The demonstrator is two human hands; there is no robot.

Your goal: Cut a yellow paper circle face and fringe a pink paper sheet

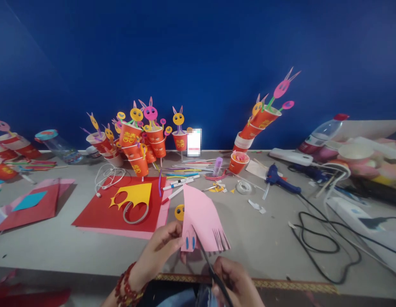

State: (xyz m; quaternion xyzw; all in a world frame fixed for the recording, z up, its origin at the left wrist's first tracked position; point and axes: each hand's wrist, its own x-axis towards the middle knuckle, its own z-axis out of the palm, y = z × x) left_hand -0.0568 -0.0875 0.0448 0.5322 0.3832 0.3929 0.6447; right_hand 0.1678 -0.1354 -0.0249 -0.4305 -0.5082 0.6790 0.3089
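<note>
My left hand, a red bead bracelet on its wrist, pinches the lower left edge of a pink paper sheet held up over the table's front edge. The sheet has two small blue ovals near my fingers and a fringe of cut slits along its lower right edge. My right hand is closed round the handles of black scissors, whose blades reach up into the sheet's bottom edge. A small yellow paper disc shows just behind the sheet.
On the grey table lie red paper with a yellow cut-out and a tape ring, pens, a blue glue gun, black cables and a tape roll. Orange paper cups with bunny toppers line the blue wall.
</note>
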